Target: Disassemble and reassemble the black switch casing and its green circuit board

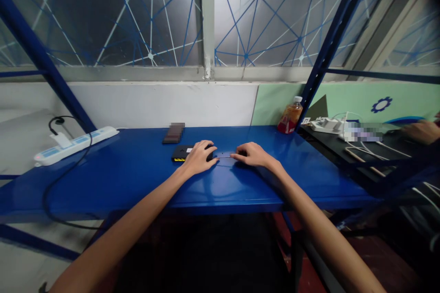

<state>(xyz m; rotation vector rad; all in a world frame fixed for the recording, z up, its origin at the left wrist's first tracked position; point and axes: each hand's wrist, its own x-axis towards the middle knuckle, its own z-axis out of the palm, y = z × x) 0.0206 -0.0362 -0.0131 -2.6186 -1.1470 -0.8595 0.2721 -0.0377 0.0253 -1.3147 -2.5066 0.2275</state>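
White plastic covers the power strip (80,144) at the left end of the blue bench (127,178), with a black cable (58,178) plugged in and looping down over the front edge. Further right, a dark, flat, pixelated object (173,132) lies behind a black router (181,151), which has yellow ports along its front and a pale label on top. The left hand (199,156) lies over the router's right end, thumb and fingers a little apart; whether it grips the casing cannot be told. A thin rod (224,157) spans the space between the hands, its left end at the left thumb and its right end pinched in the narrowly closed right hand (252,154). Near the back right corner stands a white-capped bottle (290,115) of orange liquid with a red label. Beyond it, white cables (364,149) lie across a black surface (388,155), and another person's hand (421,132) shows at the right edge.
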